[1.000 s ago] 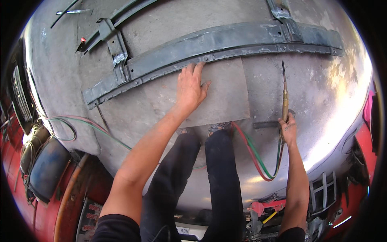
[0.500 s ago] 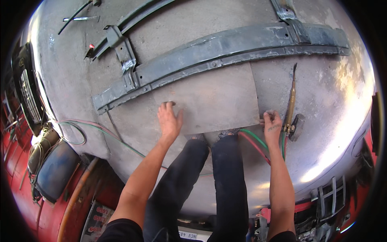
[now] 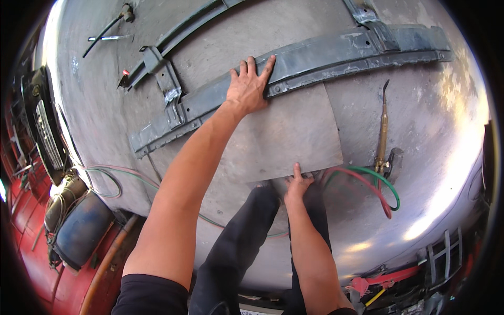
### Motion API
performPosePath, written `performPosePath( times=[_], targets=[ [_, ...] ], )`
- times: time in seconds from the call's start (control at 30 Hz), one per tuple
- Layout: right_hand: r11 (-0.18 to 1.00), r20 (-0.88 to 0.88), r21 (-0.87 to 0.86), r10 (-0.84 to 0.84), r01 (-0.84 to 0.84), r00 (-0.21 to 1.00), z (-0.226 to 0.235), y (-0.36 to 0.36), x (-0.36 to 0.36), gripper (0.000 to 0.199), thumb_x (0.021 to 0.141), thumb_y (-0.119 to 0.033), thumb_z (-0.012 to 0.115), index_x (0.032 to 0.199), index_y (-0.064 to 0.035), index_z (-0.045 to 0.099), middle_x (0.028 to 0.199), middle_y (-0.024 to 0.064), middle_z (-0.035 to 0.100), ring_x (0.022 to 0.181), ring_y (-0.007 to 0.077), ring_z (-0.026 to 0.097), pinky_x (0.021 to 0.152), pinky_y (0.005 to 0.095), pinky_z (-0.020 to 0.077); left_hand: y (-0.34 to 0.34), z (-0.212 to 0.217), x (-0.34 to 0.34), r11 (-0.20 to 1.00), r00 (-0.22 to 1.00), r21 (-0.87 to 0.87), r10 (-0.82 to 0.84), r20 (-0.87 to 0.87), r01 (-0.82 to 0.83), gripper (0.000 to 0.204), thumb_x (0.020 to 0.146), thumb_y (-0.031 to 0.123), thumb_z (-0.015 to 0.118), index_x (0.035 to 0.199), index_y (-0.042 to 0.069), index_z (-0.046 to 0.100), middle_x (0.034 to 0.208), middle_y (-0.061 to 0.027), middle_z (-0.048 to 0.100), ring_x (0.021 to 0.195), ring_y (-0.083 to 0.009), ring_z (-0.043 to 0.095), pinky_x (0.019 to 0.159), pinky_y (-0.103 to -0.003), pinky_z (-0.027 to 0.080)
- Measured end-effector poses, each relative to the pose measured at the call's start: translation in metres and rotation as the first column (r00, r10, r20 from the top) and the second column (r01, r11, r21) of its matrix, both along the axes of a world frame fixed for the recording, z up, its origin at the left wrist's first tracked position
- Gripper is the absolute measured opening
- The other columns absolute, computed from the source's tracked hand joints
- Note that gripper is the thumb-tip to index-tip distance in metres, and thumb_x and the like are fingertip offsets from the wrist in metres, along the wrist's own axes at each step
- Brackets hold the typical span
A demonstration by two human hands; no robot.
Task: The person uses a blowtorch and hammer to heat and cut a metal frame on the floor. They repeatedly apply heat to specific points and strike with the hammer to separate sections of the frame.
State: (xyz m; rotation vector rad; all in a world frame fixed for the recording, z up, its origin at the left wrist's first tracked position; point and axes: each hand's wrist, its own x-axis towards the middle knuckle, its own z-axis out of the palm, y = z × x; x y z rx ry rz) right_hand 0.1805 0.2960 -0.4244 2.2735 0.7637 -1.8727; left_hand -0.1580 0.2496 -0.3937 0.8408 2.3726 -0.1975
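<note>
- Left hand (image 3: 248,86) spread flat, fingers splayed, pressing the far edge of the flat grey rectangular metal sheet (image 3: 286,136) against the long grey steel channel beam (image 3: 294,65), apparently to keep it from sliding.
- Right hand (image 3: 298,185) nearly flat at the sheet's near edge, fingertips on it (grip underneath cannot be told).
- Brass cutting torch (image 3: 382,131) lying unheld just beside the sheet's right edge, red and green hoses (image 3: 375,186) looping off it on the concrete floor (image 3: 105,79).

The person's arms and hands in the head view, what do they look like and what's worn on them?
Both forearms are bare up to short black sleeves at the upper arms. The left hand and right hand wear no gloves, and no watch, ring or wristband shows. Dark trousers cover the legs below.
</note>
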Motion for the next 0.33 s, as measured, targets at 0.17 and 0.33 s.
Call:
performPosePath(
  times=[0.17,0.33],
  targets=[
    [0.998,-0.127,0.020,-0.058,0.061,0.990,0.019,-0.010,0.000,0.088,0.093,-0.030,0.077,0.153,-0.0115,0.016,0.154,0.0199,0.032,0.138,0.0473,0.040,0.108,0.0627,0.0398,-0.007,-0.003,-0.001,1.000,0.999,0.004,-0.005,-0.037,0.005,0.130,0.066,0.036,0.090,0.165,0.023,0.007,0.151,-0.0331,0.033,0.137,-0.0477,0.041,0.103,-0.057,0.043],
    [0.987,-0.244,-0.067,-0.160,0.148,0.957,0.029,-0.001,0.005,0.093,0.094,-0.030,0.075,0.160,-0.0048,0.015,0.159,0.0214,0.028,0.143,0.0407,0.037,0.109,0.0573,0.0421,-0.005,0.017,-0.011,0.999,0.998,0.038,0.013,0.060,-0.015,0.131,0.064,0.034,0.090,0.165,0.022,0.008,0.152,-0.0332,0.032,0.139,-0.0454,0.041,0.104,-0.059,0.044]
  ],
)
